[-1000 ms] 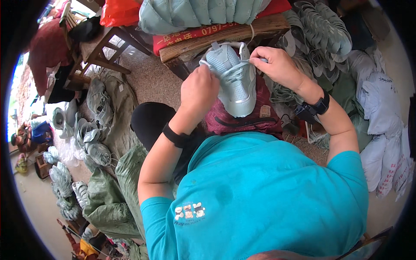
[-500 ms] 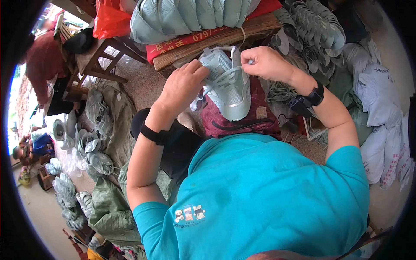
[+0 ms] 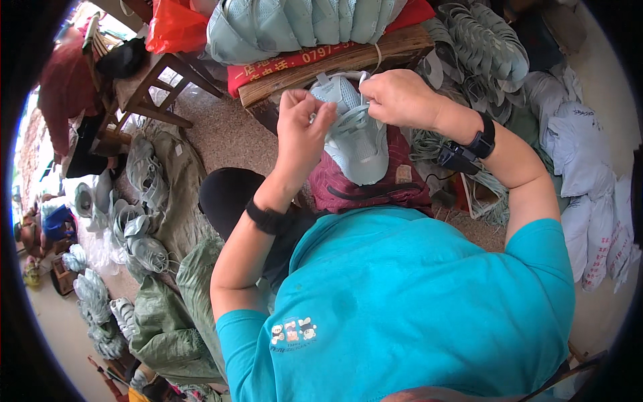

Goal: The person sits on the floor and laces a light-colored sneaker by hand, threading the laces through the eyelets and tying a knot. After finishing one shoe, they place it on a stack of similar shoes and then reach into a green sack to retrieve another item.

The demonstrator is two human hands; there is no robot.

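On our left lay heaps of pale green shoe uppers (image 3: 144,221) beside green sacks (image 3: 167,315). Our left hand (image 3: 303,130) was pinched shut on the white lace (image 3: 313,117), raised just above the pale green shoe (image 3: 355,137). That shoe rested on a dark red cushion (image 3: 375,184) in our lap, toe toward us, below the wooden bench (image 3: 335,60). Our right hand (image 3: 402,97) gripped closed at the shoe's collar, fingers on the lace there. To lace well, we judged that we had to keep the right hand steadying the shoe while the left drew the lace evenly, without twisting it.
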